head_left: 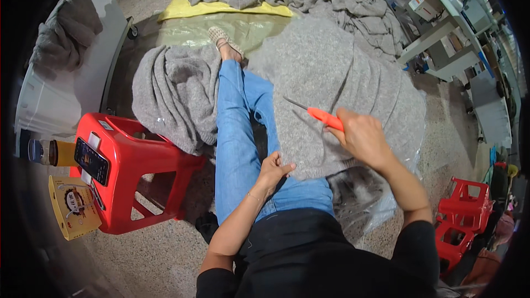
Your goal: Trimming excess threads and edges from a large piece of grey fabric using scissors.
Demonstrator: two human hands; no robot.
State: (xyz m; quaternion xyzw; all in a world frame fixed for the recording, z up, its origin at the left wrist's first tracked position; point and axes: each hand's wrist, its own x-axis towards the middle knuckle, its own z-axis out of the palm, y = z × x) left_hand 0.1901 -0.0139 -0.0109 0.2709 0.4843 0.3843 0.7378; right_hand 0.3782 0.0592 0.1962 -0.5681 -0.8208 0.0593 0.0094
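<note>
Grey knitted fabric [314, 55], seemingly a garment, is spread over my right leg and out to the right. My left hand [272, 173] pinches its near left edge between thumb and fingers, just above my lap. Over the middle of the knit, my right hand [361, 135] is closed round an orange-handled tool [327, 117] with a slim, pointed metal blade. The tip points up and left, above the fabric; whether it touches is unclear. My fingers hide part of the handle. Clear plastic [381, 209] shows under the knit's near right side.
A red stool [99, 176] at left carries a phone [92, 160]; a cup [49, 152] and yellow packet [73, 207] are beside it. Grey knit piles [176, 94] lie by my left leg and across the far floor [353, 0]. Red stools [464, 204] stand at right.
</note>
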